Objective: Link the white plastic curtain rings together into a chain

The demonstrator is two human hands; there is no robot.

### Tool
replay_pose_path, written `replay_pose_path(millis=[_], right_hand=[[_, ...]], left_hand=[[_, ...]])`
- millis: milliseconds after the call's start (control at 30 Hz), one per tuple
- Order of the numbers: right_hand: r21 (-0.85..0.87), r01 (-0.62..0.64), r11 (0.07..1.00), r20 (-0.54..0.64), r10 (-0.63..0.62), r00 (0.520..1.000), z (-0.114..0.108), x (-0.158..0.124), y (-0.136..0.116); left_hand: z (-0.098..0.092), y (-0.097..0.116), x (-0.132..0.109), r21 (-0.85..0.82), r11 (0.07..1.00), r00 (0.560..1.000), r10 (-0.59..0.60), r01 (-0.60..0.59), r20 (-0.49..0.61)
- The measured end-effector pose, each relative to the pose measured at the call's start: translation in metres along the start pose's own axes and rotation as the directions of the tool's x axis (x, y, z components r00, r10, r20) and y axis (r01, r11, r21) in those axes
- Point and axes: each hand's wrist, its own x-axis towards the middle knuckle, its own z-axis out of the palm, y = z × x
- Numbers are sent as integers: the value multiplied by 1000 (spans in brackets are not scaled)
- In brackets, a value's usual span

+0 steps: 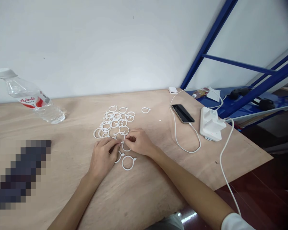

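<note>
Several white plastic rings (116, 119) lie in a loose pile on the wooden table (139, 191). My left hand (103, 158) and my right hand (139, 142) meet at the near edge of the pile, fingers pinched together on a white ring (121, 138) between them. Just below my hands lie two more rings, one of them (129, 162) flat and apart. A single ring (146, 110) sits alone to the right of the pile.
A clear water bottle (31, 97) stands tilted at the far left. A black phone (183, 113) on a white cable and a white charger block (210, 124) lie at right. A blue metal frame (242, 65) rises beyond the table's right edge. A blurred dark patch covers the near left.
</note>
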Motion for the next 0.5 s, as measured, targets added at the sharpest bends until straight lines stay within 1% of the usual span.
replay_pose_path(millis=[67, 200, 267, 367, 400, 500], right_hand=[[1, 14, 1000, 36, -14, 999, 1, -1, -1], [83, 33, 996, 99, -41, 994, 1, -2, -2], [97, -13, 995, 59, 7, 998, 0, -1, -2], [54, -107, 993, -67, 110, 992, 0, 0, -3], [33, -119, 992, -86, 121, 989, 1, 0, -3], [-15, -100, 995, -73, 99, 992, 6, 0, -2]], left_hand=[[0, 0, 0, -3, 1000, 1000, -8, 8, 5], [0, 1, 1, -15, 999, 999, -44, 45, 23], [0, 2, 1, -32, 998, 998, -52, 53, 23], [-1, 2, 1, -57, 997, 999, -41, 43, 33], [-1, 2, 1, -66, 997, 999, -37, 40, 40], [-1, 2, 1, -98, 993, 997, -56, 61, 53]])
